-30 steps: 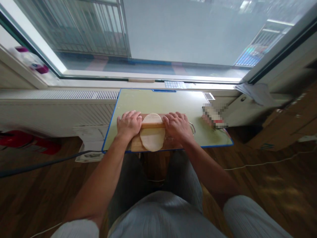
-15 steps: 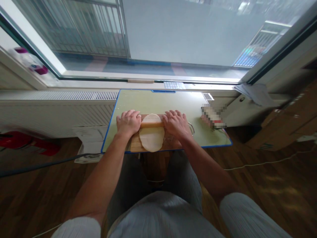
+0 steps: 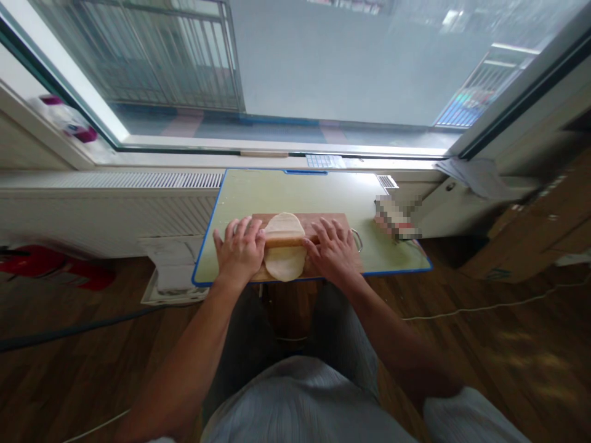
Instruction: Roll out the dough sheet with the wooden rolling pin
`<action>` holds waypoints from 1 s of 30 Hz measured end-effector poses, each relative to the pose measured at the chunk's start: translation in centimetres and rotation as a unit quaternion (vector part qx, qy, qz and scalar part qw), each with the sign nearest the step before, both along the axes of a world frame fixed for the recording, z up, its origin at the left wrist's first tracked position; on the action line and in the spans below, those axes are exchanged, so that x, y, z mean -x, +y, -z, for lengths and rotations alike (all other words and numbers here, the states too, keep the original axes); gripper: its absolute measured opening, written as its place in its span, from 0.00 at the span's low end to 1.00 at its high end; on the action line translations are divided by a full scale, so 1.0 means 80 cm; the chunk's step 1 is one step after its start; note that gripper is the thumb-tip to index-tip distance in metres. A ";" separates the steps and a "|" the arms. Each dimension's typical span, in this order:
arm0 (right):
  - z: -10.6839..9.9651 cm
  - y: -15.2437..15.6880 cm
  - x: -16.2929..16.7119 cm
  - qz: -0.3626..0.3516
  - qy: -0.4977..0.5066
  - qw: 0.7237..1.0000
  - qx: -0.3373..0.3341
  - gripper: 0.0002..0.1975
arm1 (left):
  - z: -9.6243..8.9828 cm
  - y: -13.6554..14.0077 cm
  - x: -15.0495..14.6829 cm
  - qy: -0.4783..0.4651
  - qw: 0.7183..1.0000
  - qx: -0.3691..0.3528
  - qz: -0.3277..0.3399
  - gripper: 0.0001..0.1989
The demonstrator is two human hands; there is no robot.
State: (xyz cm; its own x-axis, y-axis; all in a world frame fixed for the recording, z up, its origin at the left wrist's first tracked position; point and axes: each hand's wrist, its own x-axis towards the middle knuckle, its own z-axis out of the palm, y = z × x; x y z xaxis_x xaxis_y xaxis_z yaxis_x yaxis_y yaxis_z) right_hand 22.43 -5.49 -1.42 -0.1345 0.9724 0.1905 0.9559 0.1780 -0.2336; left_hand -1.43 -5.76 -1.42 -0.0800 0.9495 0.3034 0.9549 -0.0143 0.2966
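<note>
A wooden rolling pin (image 3: pixel 285 242) lies crosswise over a flat oval sheet of dough (image 3: pixel 284 264), which shows both beyond and in front of it. Beneath them is a wooden cutting board (image 3: pixel 325 218). My left hand (image 3: pixel 240 251) rests over the pin's left end and my right hand (image 3: pixel 333 251) over its right end. Both palms bear on the pin with the fingers reaching forward and somewhat apart. The hands cover the pin's ends. The dough's near edge comes close to the front of the board.
The board lies on a pale green table (image 3: pixel 258 187) with blue edging. A metal handle (image 3: pixel 357 240) shows right of the board, and a blurred-out item (image 3: pixel 397 218) lies farther right. A radiator (image 3: pixel 175 180) and window stand behind. A red fire extinguisher (image 3: pixel 60 266) is at left, cardboard boxes (image 3: pixel 530 227) at right.
The rolling pin has come toward me over the dough, so more dough shows beyond it. My fingers have gone from curled over the pin to stretched forward.
</note>
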 end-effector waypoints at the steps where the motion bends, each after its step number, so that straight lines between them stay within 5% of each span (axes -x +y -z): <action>1: 0.001 0.000 -0.002 -0.003 -0.002 1.000 -0.004 0.30 | 0.001 -0.001 -0.001 -0.003 1.000 -0.002 -0.002 0.25; 12: 0.004 0.002 0.003 0.022 0.023 0.999 -0.014 0.30 | 0.011 -0.013 -0.023 -0.002 1.000 0.004 0.028 0.28; 30: -0.036 0.045 0.016 -0.008 -0.030 0.999 0.018 0.25 | 0.000 0.056 -0.016 0.007 1.000 0.006 0.017 0.25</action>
State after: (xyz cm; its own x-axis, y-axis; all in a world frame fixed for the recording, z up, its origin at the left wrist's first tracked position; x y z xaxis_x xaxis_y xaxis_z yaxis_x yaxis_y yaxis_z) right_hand 21.13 -1.90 1.45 -0.1601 0.9761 0.1469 0.9656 0.1857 -0.1818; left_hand -0.18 -1.32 -1.44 -0.0435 0.9554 0.2921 0.9579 -0.0431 0.2838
